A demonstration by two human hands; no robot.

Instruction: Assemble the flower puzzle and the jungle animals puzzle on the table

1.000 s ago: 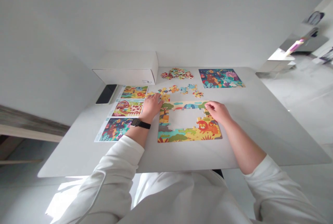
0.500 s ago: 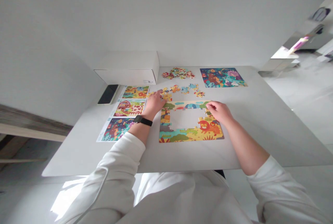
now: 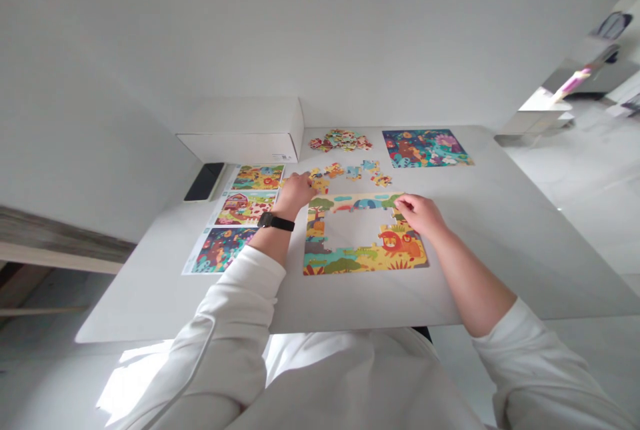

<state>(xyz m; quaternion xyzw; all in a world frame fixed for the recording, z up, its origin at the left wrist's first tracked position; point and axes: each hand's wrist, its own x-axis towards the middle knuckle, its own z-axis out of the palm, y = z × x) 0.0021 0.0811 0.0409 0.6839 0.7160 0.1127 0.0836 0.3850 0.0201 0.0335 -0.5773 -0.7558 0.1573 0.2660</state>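
A half-built jigsaw (image 3: 361, 259) with a lion and trees lies in the middle of the white table (image 3: 490, 230), its centre still a gap. My left hand (image 3: 295, 191), with a black watch on the wrist, reaches past the jigsaw's top left corner and its fingers touch a yellow loose piece (image 3: 320, 183). My right hand (image 3: 419, 211) rests on the jigsaw's upper right edge, fingers curled and pressing on the pieces there. Several loose pieces (image 3: 367, 172) lie just beyond the jigsaw.
A pile of pieces (image 3: 340, 141) and a finished blue jigsaw (image 3: 424, 148) lie at the far edge. Three picture cards (image 3: 245, 207) sit left of my left arm, beside a black phone (image 3: 204, 181). A white box (image 3: 245, 129) stands at the far left against the wall.
My left hand has moved a little further away from me, toward the loose pieces. My right hand has stayed on the jigsaw's upper right edge.
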